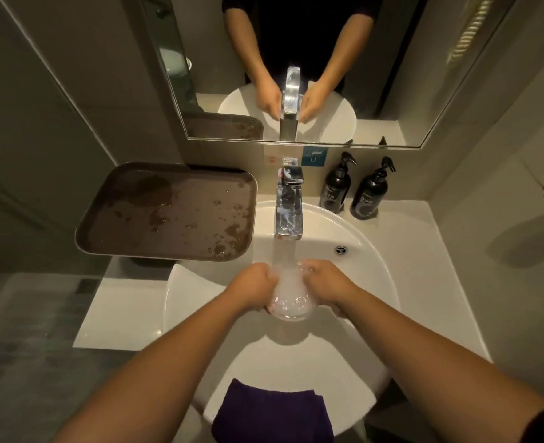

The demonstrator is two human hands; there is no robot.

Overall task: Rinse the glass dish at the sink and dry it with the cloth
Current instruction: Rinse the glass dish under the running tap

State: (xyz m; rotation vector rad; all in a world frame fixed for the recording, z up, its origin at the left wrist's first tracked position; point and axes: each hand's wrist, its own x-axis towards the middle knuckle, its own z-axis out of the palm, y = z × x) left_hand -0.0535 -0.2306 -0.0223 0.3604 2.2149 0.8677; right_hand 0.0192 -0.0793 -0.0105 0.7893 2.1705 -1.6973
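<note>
**A:** At the centre of the frame, under the running tap (289, 204), a person holds the glass dish (291, 302) over the white sink (376, 276). What is each grip doing?

**B:** The left hand (254, 287) curls round the dish's left edge, the right hand (326, 284) round its right edge. Fingers of both are bent onto the rim; neither hand is spread. Water fills and froths in the bowl, so its outline is partly blurred.

**A:** And the cloth?

**B:** The purple cloth (273, 414) is draped over the sink's near rim, at the bottom centre of the frame, straight below the dish and between the two forearms. It lies well apart from both hands.

**A:** Which hand is nearer to it?

**B:** Hard to separate. The cloth sits slightly left of the dish's centre line, so the left hand looks marginally better placed, but that is a judgement. The move probably turns on drawing the dish down-frame toward the body while one hand lets go to take the cloth.

**A:** Stage of the task?

**B:** Rinsing, by the look of it; drying not yet begun.

**A:** Anything else?

**B:** A wet brown tray (168, 212) at left, two dark pump bottles (353, 190) upper right, a mirror (296, 68) above.
</note>
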